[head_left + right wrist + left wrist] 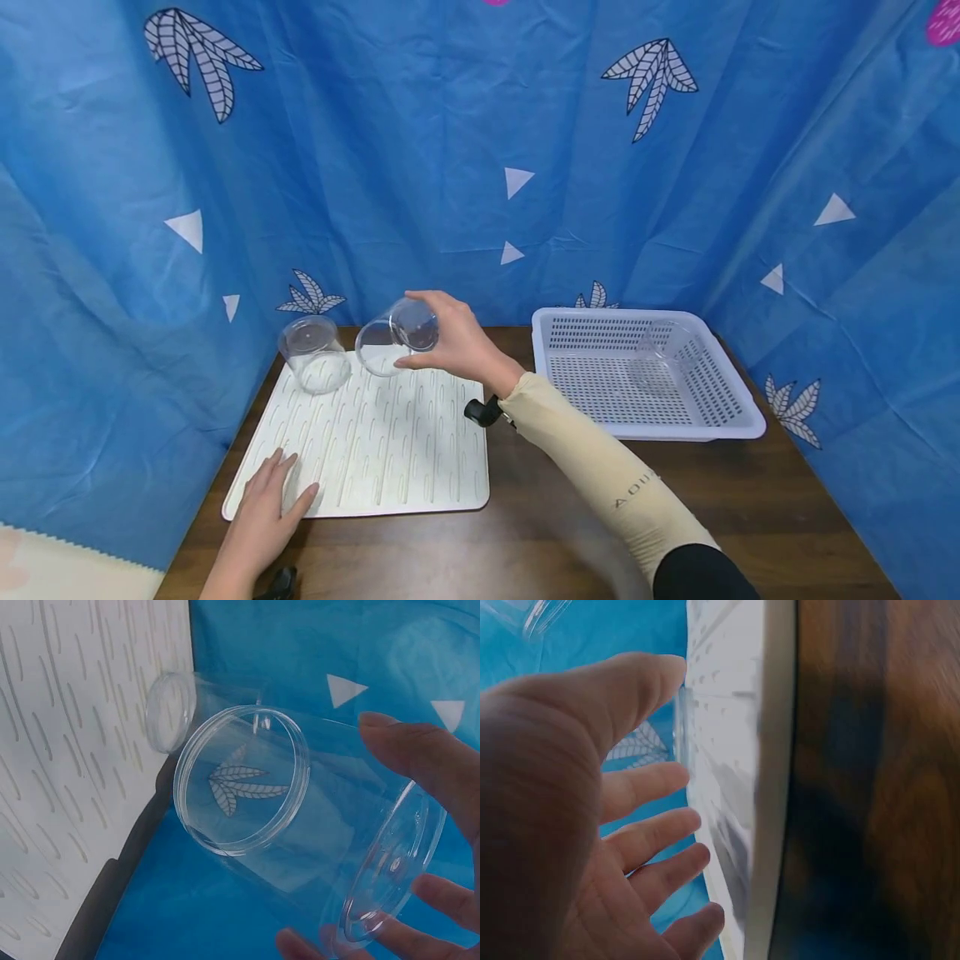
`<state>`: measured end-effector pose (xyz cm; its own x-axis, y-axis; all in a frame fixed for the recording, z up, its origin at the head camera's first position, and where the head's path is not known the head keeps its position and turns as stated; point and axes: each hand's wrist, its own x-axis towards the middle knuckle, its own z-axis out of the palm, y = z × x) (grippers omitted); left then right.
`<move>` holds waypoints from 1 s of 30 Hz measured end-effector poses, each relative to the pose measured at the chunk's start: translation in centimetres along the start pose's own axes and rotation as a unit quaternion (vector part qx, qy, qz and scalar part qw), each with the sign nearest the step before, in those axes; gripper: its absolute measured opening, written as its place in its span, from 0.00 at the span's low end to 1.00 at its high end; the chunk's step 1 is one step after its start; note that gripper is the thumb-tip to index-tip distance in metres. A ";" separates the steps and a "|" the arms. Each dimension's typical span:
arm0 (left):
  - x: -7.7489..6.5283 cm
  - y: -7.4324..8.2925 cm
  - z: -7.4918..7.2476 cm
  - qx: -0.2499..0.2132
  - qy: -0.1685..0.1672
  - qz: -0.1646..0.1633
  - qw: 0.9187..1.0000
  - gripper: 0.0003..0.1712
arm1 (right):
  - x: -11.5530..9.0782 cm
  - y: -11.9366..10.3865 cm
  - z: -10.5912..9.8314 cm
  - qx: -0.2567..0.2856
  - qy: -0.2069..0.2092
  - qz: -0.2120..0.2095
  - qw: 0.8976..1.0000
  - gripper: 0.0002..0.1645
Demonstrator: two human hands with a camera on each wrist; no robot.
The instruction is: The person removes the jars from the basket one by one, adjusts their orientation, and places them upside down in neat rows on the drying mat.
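Observation:
A clear plastic jar (381,343) is tilted in the air above the far edge of a white ridged mat (375,467). My right hand (459,337) grips it round its base end, thumb on one side and fingers on the other. In the right wrist view the held jar (315,825) shows its rimmed mouth turned toward the mat. Another clear jar (313,358) stands upside down on the mat's far left corner. My left hand (262,508) rests at the mat's near left edge, fingers spread and holding nothing.
A white perforated basket (585,433) stands on the brown table (540,517) to the right. Inside, at its right side, lies a clear jar (667,358). Blue patterned curtain (450,167) hangs close behind the table and along both sides.

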<state>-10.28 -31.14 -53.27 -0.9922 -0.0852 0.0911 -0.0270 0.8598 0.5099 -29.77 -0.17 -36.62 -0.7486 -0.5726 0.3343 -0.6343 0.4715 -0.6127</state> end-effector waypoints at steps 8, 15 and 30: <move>-0.4 -1.0 0.4 0.010 -0.017 -0.003 1.000 0.39 | 1.4 0.1 1.4 -0.013 -0.013 0.010 1.000 0.61; -0.5 -1.4 0.4 0.009 -0.012 0.011 1.000 0.38 | 2.6 0.0 2.6 -0.025 -0.027 0.013 0.999 0.61; -0.6 -1.7 0.9 0.008 -0.013 0.013 1.000 0.42 | 5.1 -0.3 4.7 -0.082 -0.049 0.021 0.995 0.61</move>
<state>-9.71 -32.13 -54.96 -0.9953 -0.0495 0.0829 -0.0022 0.8699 0.4932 -32.47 -6.42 -38.10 -0.7571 -0.6098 0.2345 -0.6326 0.5946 -0.4963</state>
